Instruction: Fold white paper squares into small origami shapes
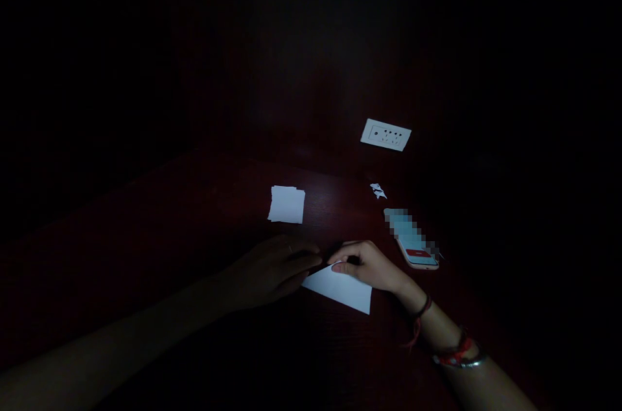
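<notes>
A folded piece of white paper (343,290) lies low over the dark red table, with a straight lower edge and slanting upper edges. My right hand (367,263) has its thumb on the paper's upper edge and its index finger curled over, gripping it there. From the left, my left hand (276,271) reaches in shadow to the paper's left corner. Its thumb and fingers close around that corner, though the dark hides part of the grip. Beyond my hands sits a stack of white paper squares (286,205) with slightly uneven edges.
A phone (411,242) with a lit, partly blurred screen lies right of my right hand. Some small crumpled white scraps (378,190) are behind it. A white socket plate (386,135) is on the back wall. Dark red tabletop (218,203) spreads left into deep shadow.
</notes>
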Action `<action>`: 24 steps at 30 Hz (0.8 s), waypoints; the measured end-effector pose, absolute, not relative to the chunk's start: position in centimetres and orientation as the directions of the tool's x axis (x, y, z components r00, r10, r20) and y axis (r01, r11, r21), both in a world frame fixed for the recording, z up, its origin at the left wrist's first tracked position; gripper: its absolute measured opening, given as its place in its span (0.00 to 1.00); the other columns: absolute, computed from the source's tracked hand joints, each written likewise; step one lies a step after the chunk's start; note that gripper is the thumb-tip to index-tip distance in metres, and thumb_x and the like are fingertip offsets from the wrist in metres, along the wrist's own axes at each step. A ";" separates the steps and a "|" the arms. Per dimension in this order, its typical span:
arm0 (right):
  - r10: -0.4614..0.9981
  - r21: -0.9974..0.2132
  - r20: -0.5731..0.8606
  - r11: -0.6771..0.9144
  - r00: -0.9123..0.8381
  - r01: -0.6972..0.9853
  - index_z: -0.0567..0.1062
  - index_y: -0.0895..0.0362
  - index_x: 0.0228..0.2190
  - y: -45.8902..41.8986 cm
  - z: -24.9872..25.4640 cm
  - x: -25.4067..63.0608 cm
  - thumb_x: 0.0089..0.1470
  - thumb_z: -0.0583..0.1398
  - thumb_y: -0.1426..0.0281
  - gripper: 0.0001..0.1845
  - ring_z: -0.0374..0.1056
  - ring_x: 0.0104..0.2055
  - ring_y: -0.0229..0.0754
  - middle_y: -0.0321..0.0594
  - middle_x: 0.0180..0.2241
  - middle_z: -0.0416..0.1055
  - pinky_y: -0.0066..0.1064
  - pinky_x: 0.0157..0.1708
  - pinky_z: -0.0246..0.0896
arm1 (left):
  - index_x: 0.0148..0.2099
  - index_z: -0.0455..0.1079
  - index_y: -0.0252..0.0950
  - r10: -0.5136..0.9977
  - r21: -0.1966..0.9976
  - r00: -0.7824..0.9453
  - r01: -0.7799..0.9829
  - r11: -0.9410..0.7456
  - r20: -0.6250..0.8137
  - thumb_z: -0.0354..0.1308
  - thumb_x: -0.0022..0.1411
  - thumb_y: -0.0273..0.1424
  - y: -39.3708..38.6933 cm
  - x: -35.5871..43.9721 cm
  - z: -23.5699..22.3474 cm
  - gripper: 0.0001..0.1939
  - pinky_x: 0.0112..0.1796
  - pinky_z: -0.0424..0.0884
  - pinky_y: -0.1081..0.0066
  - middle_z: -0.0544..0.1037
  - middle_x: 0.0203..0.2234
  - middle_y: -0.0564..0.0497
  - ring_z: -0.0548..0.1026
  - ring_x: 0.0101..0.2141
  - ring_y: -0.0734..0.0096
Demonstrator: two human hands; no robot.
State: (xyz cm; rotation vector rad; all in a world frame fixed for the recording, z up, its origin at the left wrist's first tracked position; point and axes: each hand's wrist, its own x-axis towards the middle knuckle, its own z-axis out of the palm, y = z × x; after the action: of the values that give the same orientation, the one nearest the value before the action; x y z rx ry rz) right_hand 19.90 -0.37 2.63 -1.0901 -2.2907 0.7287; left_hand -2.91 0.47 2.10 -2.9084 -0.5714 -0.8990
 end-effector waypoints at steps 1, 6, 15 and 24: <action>0.803 -0.646 0.214 0.544 -0.556 0.535 0.73 0.58 0.33 -0.4 2.5 19.8 0.48 0.57 0.70 0.10 0.64 0.31 0.35 0.38 0.30 0.70 0.27 0.32 0.59 | 0.49 0.61 0.39 0.280 0.052 0.807 0.297 -0.954 0.520 0.48 0.58 0.26 0.2 -2.8 2.1 0.15 0.44 0.61 0.66 0.65 0.45 0.49 0.63 0.45 0.67; 0.833 -0.635 0.253 0.527 -0.493 0.564 0.72 0.58 0.36 -0.1 2.6 20.4 0.45 0.59 0.71 0.13 0.64 0.32 0.35 0.39 0.33 0.68 0.28 0.33 0.60 | 0.47 0.63 0.39 0.264 0.113 0.887 0.239 -0.964 0.379 0.49 0.59 0.27 -0.2 -2.9 2.1 0.13 0.42 0.63 0.69 0.68 0.41 0.50 0.66 0.42 0.70; 0.966 -0.846 0.114 0.217 -0.234 0.486 0.67 0.60 0.41 0.9 1.5 21.7 0.36 0.62 0.76 0.26 0.62 0.28 0.33 0.36 0.30 0.65 0.26 0.30 0.61 | 0.47 0.64 0.39 0.299 0.126 0.874 0.271 -0.954 0.382 0.49 0.58 0.27 -0.2 -3.6 1.6 0.13 0.41 0.65 0.69 0.66 0.43 0.47 0.66 0.42 0.67; 0.848 -0.625 0.361 0.529 -0.389 0.574 0.73 0.57 0.33 -0.8 3.1 19.9 0.44 0.56 0.76 0.11 0.64 0.30 0.35 0.37 0.30 0.68 0.27 0.32 0.60 | 0.45 0.66 0.38 0.513 0.382 0.715 0.357 -0.852 0.475 0.44 0.61 0.27 0.9 -2.7 0.4 0.13 0.35 0.68 0.75 0.71 0.38 0.49 0.70 0.36 0.72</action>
State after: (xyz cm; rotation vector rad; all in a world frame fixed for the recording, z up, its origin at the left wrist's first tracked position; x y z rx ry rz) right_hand 19.89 -0.82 3.08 -1.1478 -2.1081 0.5343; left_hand -2.66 0.93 0.42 -3.1507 -0.8161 -1.0091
